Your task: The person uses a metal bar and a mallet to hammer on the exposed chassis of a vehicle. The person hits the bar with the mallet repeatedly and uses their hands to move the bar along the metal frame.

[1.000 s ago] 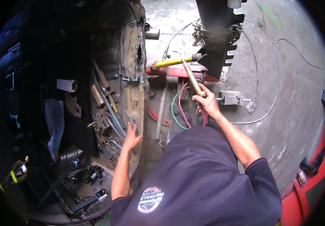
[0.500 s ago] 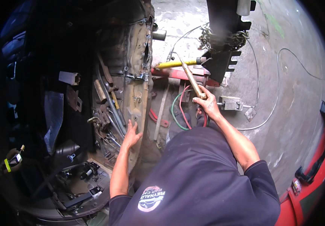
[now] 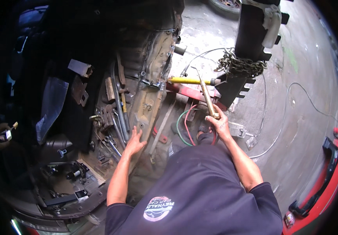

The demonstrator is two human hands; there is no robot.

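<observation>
My right hand (image 3: 220, 124) is closed round the rear end of a brass gas torch (image 3: 207, 94). Its thin bent tip points away from me, past a yellow bar. A green hose (image 3: 179, 131) and a red hose (image 3: 186, 124) loop below the torch; where they join it is hidden. My left hand (image 3: 135, 143) lies with fingers spread on the bare metal door sill (image 3: 148, 111) of a stripped car body. No tool is in it. Beside that hand, inside the car, lie a long metal bar (image 3: 118, 105) and several loose tools.
A black notched post (image 3: 251, 43) wrapped with a chain (image 3: 241, 65) rises beyond the torch. The yellow bar (image 3: 190, 80) and a red steel beam (image 3: 188, 92) run between it and the car. A grey pedal (image 3: 236, 129) sits right of my hand. Red bodywork (image 3: 321, 184) stands far right.
The view has shifted, so the post, chain and torch appear lower and a wheel shows at the top. My right hand keeps its hold on the torch; my left hand stays on the sill.
</observation>
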